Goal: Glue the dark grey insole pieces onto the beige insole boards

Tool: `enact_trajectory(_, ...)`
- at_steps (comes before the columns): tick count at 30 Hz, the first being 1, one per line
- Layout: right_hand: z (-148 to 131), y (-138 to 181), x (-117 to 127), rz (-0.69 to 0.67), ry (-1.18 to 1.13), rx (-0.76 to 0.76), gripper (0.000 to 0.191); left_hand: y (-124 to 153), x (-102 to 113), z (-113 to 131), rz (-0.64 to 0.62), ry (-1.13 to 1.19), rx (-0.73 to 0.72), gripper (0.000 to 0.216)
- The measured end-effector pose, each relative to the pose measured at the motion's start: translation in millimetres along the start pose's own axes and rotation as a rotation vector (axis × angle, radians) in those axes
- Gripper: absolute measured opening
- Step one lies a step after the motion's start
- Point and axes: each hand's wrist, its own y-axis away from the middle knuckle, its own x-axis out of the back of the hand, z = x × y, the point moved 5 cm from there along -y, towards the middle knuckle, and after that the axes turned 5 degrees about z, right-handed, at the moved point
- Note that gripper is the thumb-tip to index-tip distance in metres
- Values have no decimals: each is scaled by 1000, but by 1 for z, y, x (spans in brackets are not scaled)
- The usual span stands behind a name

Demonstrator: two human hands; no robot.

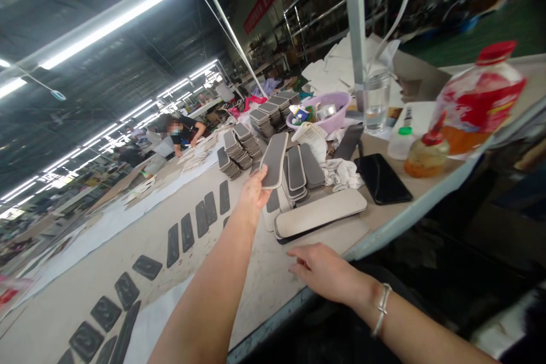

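Note:
My left hand [257,186] is reaching forward over the table, pinching the near end of a flat grey panel with a pale rim [274,159]. That panel is tilted above a small stack of similar grey panels [295,170]. My right hand [319,270], with a bracelet on its wrist, is at the table's near edge. Its fingers are loosely bent and partly apart, with nothing seen in them. Just beyond it lies a long pale panel [322,215] with rounded ends, on top of a dark piece.
Stacked grey panels [236,151] stand further back. Dark pieces [200,217] lie in a row on the left. A purple basket [336,119], a water glass [377,103], a phone [385,178], a glue bottle [426,154] and a large red-labelled bottle [478,99] crowd the right. Another person [187,128] works further off.

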Motion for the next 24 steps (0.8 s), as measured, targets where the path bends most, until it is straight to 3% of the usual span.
enact_trajectory(3, -1, 1, -1, -39, 71, 28, 20, -22, -19, -21, 49, -228, 3, 38)
enact_trajectory(5, -1, 2, -2, -64, 108, 44, 19, -20, -16, -33, 70, -506, -115, 48)
enact_trajectory(6, 0, 3, -3, -80, 126, 50, 20, -14, -13, -38, 22, -661, -210, 52)
enact_trajectory(10, -2, 6, -9, -130, 149, 85, 23, 32, -5, -64, -534, -1154, -533, 69)
enact_trajectory(11, -3, 7, -11, -138, 150, 96, 24, 44, -1, -70, -640, -1237, -582, 73)
enact_trajectory(13, -5, 8, -15, -158, 162, 117, 25, 58, 7, -76, -725, -1365, -646, 76)
enact_trajectory(19, 0, 10, -24, -184, 234, 136, 21, 63, 7, -75, -673, -1424, -726, 65)
enact_trajectory(24, -4, 7, -26, -217, 169, 162, 22, 83, 22, -52, -556, -1308, -794, 61)
